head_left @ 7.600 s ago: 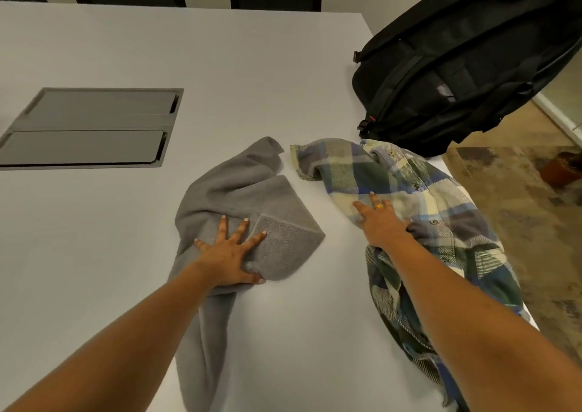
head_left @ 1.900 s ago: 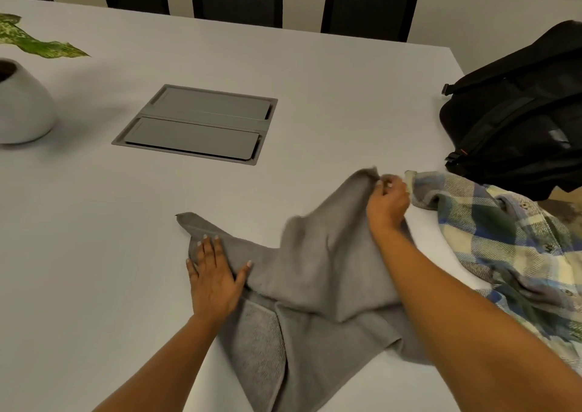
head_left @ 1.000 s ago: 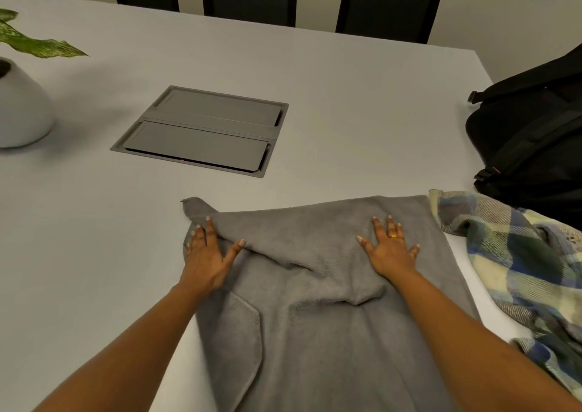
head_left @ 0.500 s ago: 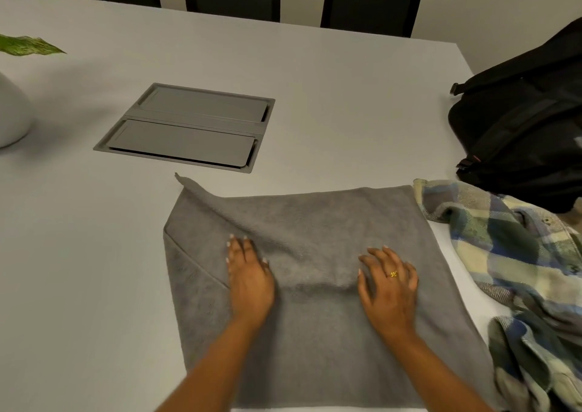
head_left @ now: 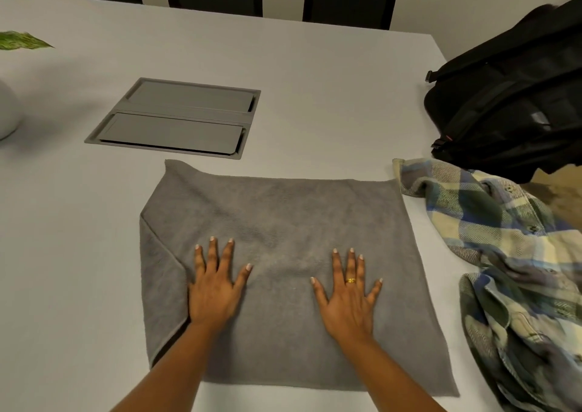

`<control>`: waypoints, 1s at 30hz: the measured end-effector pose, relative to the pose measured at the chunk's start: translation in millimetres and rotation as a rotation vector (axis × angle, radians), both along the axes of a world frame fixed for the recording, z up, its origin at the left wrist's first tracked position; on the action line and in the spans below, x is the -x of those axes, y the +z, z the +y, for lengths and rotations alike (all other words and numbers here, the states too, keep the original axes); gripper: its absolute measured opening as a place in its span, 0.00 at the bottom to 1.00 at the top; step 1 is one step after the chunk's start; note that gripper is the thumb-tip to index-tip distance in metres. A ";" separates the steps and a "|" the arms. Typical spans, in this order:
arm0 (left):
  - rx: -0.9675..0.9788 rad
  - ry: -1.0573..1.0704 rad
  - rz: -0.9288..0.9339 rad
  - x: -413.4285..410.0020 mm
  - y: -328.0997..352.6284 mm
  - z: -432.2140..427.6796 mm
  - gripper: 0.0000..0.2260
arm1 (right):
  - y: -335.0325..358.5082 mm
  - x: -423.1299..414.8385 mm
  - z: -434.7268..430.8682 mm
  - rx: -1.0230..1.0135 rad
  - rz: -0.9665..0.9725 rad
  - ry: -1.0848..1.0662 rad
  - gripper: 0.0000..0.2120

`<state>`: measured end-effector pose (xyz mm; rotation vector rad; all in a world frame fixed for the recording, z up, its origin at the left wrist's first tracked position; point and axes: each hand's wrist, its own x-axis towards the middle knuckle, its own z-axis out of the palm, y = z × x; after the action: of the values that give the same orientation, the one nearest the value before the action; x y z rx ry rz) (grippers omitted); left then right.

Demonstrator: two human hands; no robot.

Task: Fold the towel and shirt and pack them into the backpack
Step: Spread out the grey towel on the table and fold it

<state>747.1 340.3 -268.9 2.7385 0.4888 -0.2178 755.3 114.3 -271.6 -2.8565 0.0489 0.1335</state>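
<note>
Grey towel (head_left: 283, 210) lies under left hand (head_left: 214, 292) and right hand (head_left: 346, 301), both pressing flat, fingers spread.

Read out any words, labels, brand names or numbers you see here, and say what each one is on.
No text here can be read.
Backpack: a small grey patch, too blurred to tell whether it carries writing.
Towel, plaid shirt, grey table panel: no print visible.
</note>
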 end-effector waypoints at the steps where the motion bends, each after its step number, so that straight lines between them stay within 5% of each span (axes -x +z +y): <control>1: -0.003 -0.001 0.003 3.9 0.0 5.8 0.38 | -1.6 4.8 4.6 -0.007 0.005 0.003 0.44; 5: 0.012 -0.012 -0.019 23.7 2.9 23.7 0.40 | 0.0 15.2 6.9 -0.026 0.020 0.029 0.44; 10: -0.064 0.054 0.051 54.6 9.2 45.8 0.30 | 4.9 25.1 -7.5 0.077 0.086 0.060 0.45; 18: -0.239 0.230 0.172 95.6 15.4 80.3 0.30 | 10.1 32.3 -16.2 0.116 0.134 0.104 0.34; 30: -0.066 0.261 0.144 130.0 13.9 81.3 0.30 | 6.4 62.9 -49.5 0.113 0.072 0.031 0.42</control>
<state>617.1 421.6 -255.0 2.6976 0.8997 -0.3383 692.5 64.8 -265.2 -2.9651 0.0273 0.2477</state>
